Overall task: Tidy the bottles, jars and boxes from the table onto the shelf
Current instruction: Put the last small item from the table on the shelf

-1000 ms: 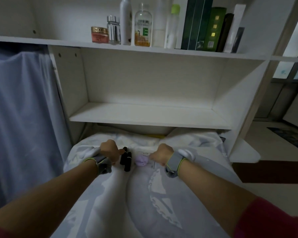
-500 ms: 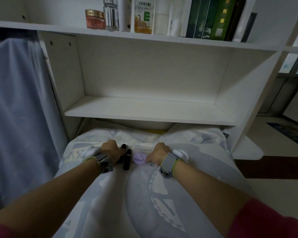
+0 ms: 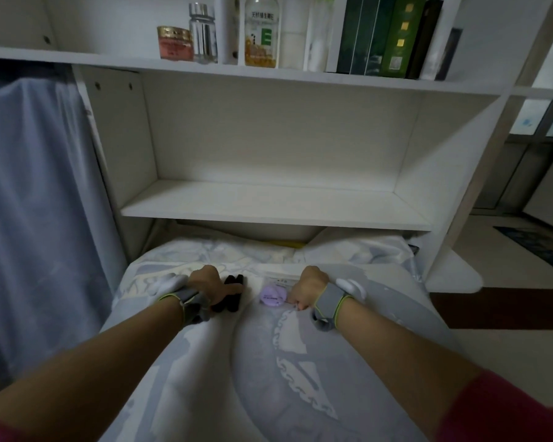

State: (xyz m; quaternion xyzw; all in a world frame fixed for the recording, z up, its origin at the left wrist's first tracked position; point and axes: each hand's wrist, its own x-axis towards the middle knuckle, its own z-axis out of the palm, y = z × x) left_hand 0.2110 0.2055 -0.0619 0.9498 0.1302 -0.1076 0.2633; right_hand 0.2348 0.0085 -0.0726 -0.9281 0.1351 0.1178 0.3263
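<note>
On the cloth-covered table (image 3: 300, 362) my left hand (image 3: 209, 283) grips two slim black tubes (image 3: 232, 296) lying side by side. My right hand (image 3: 310, 287) pinches the right edge of a flat white box with a round purple mark (image 3: 273, 293). Both hands sit near the table's far edge, just below the white shelf unit. The lower shelf board (image 3: 275, 204) is bare. The upper shelf (image 3: 77, 57) carries a pink jar (image 3: 175, 43), a silver-capped bottle (image 3: 203, 36), a clear bottle of yellow capsules (image 3: 261, 33), white bottles and green boxes (image 3: 377, 33).
A blue-grey curtain (image 3: 35, 202) hangs at the left beside the shelf's side panel. A white ledge (image 3: 454, 269) juts out at the right of the table. Beyond it lie the floor and a dark mat (image 3: 537, 247).
My left hand has closed over the two black tubes. My right hand has slid onto the white box's right edge. The camera has moved closer to the shelf.
</note>
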